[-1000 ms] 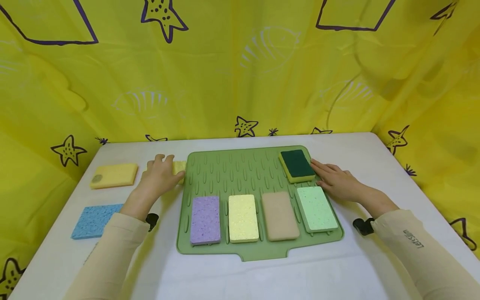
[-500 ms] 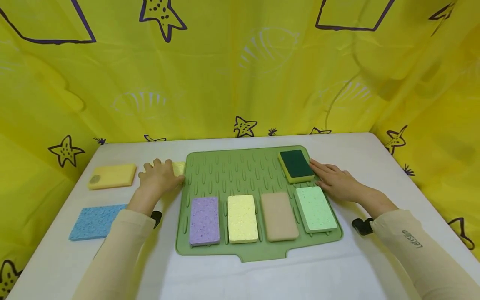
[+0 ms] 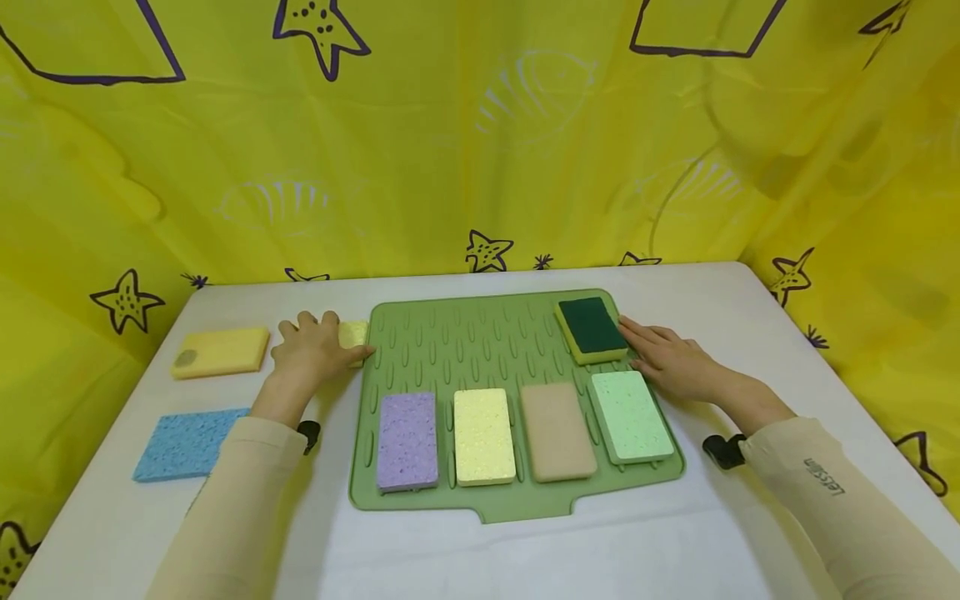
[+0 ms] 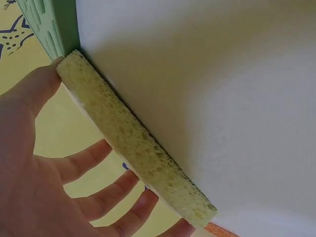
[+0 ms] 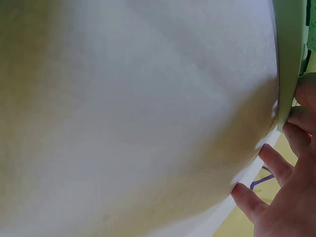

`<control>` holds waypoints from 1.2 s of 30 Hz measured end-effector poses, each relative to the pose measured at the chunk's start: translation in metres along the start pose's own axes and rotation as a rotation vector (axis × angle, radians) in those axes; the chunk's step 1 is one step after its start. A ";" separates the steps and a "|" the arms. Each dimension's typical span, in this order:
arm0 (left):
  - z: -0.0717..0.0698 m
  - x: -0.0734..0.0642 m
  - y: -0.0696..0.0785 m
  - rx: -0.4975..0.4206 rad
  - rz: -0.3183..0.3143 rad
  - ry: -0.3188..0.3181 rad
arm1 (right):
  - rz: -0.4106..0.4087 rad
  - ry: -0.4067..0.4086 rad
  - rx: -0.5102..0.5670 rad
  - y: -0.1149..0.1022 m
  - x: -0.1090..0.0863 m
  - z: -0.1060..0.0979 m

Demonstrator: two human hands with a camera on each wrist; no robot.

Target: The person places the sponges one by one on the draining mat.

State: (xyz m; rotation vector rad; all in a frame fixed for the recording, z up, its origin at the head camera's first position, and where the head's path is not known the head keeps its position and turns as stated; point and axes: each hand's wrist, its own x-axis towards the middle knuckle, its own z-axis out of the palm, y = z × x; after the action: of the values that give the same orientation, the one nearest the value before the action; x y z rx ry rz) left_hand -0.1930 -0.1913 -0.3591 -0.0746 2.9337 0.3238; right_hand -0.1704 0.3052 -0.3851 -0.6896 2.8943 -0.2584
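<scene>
Pale yellow sponge (image 4: 136,140): left of the green mat (image 3: 521,504), hand's hiding most of it so can't swear it's touching
Left hand (image 3: 306,354): gripping that sponge, thumb on one end
Right hand (image 3: 673,365): fingers pretty straight, resting at the mat's right edge
Tabletop (image 3: 420,558): plain white, blue sponge (image 3: 187,446) on the left
Room: bright yellow curtain (image 3: 435,167) behind and both sides, starfish doodles
</scene>
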 end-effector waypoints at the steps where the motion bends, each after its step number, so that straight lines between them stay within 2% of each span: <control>1: 0.000 0.000 0.000 -0.003 0.005 0.000 | 0.000 0.002 0.002 0.000 0.000 0.000; 8: -0.002 -0.001 -0.002 -0.028 -0.015 0.002 | 0.000 0.004 0.007 0.000 0.000 -0.001; 13: -0.006 0.000 -0.006 -0.040 -0.040 -0.053 | 0.000 0.009 0.006 0.000 -0.001 -0.001; 17: -0.009 0.001 -0.008 -0.032 -0.023 -0.092 | 0.001 0.005 0.002 0.000 0.000 -0.001; 22: -0.006 0.003 -0.006 -0.020 -0.038 -0.120 | 0.000 0.000 -0.002 0.003 0.001 0.001; 29: -0.001 0.004 -0.002 -0.021 -0.091 -0.074 | 0.003 0.005 0.004 0.002 0.000 0.001; 36: -0.003 0.002 -0.005 -0.074 -0.067 -0.045 | 0.000 0.001 -0.003 0.001 0.001 0.001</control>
State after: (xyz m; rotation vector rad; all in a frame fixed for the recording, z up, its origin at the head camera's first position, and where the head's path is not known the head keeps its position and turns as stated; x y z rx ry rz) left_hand -0.1951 -0.1966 -0.3575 -0.1736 2.8667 0.4174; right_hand -0.1712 0.3054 -0.3859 -0.6897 2.8967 -0.2550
